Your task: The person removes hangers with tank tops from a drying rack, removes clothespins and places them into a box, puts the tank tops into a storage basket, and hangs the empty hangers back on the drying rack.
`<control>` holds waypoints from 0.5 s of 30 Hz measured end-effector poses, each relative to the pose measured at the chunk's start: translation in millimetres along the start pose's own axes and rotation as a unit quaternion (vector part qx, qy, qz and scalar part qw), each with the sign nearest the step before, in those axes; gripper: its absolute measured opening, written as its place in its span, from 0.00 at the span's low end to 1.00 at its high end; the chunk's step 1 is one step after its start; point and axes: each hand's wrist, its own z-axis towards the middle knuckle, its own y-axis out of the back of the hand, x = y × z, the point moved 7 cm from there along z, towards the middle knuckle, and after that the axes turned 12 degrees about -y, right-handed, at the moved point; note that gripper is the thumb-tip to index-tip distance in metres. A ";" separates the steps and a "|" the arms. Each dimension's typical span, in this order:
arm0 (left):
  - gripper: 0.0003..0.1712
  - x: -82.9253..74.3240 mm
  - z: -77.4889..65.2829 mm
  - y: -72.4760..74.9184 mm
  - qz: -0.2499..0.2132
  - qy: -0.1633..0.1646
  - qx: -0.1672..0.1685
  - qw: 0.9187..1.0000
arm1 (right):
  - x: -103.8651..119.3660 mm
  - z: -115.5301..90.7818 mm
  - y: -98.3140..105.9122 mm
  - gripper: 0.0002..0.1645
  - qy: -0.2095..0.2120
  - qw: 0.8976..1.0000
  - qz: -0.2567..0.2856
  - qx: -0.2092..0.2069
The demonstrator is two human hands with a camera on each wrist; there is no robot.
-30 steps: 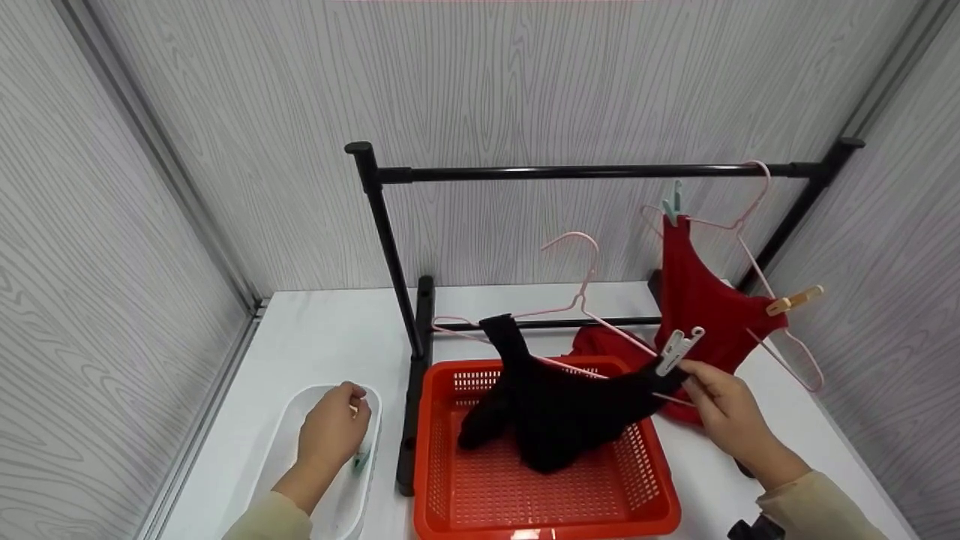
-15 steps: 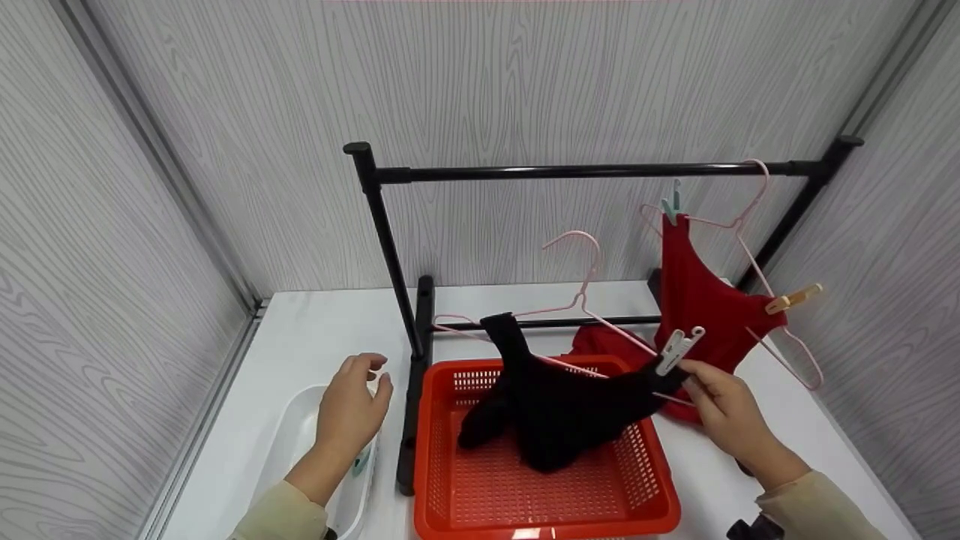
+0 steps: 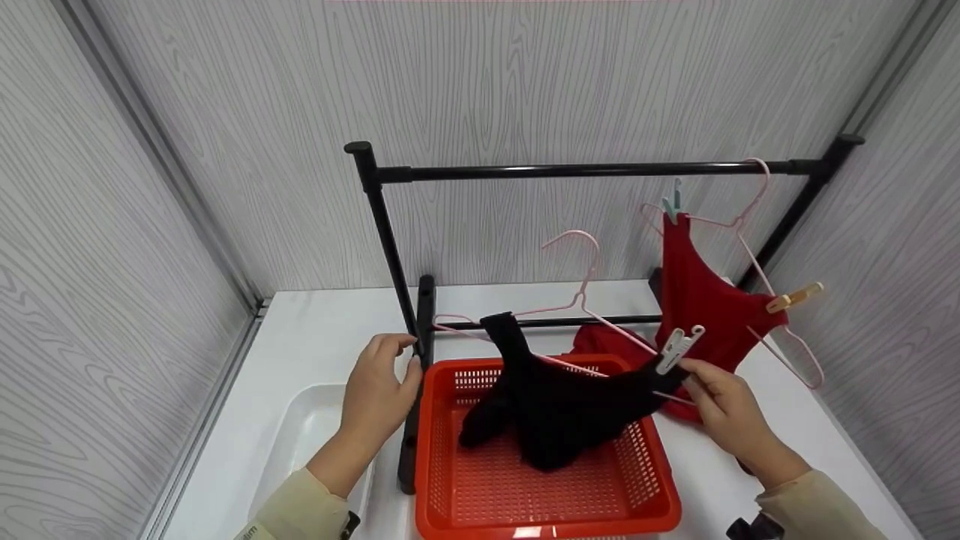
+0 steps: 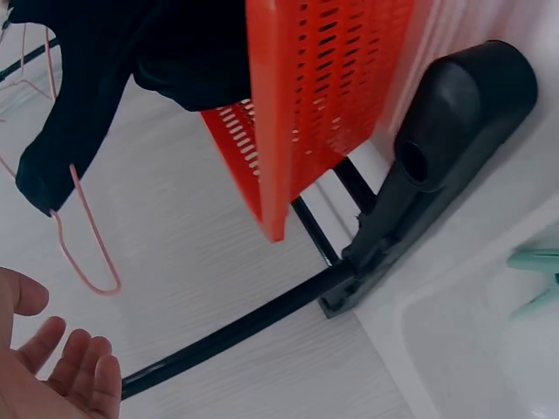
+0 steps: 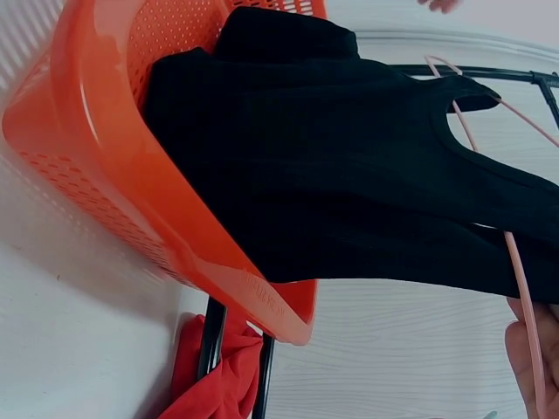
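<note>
A black tank top (image 3: 570, 412) hangs from a pink wire hanger (image 3: 581, 296), its lower part inside the red basket. A white clothespin (image 3: 675, 352) is clipped on its right strap. Just beside that clothespin, my right hand (image 3: 724, 405) pinches the strap and hanger end; the right wrist view shows only part of this hand (image 5: 534, 353). The left strap (image 3: 506, 334) is looped over the hanger with no clothespin on it. My left hand (image 3: 379, 390) holds nothing, thumb and fingers apart, near the rack's left post and left of that strap.
A black rack (image 3: 570, 172) stands behind the red basket (image 3: 547, 529). On its right hangs a red top (image 3: 705, 300) on another pink hanger, held by a green clothespin (image 3: 673, 210) and a yellow one (image 3: 795, 298). The white tray (image 3: 304, 420) at left contains a green clothespin (image 4: 537, 261).
My left hand has risen out of the white tray and moved right toward the rack's left post, its fingers spreading. My right hand, the black tank top and its hanger stay nearly still.
</note>
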 end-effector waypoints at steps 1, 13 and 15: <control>0.15 -3.5 2.0 -0.3 -0.002 -0.006 -0.001 1.000 | -0.5 0.0 -0.3 0.20 0.000 1.000 0.000 -0.001; 0.16 -46.7 28.6 -10.2 -0.054 -0.068 -0.020 0.996 | -1.4 1.3 -5.0 0.22 -0.008 1.000 0.005 0.009; 0.16 -57.2 36.3 -13.6 -0.064 -0.080 -0.021 0.994 | -1.3 1.4 -5.2 0.22 -0.012 1.000 0.002 0.008</control>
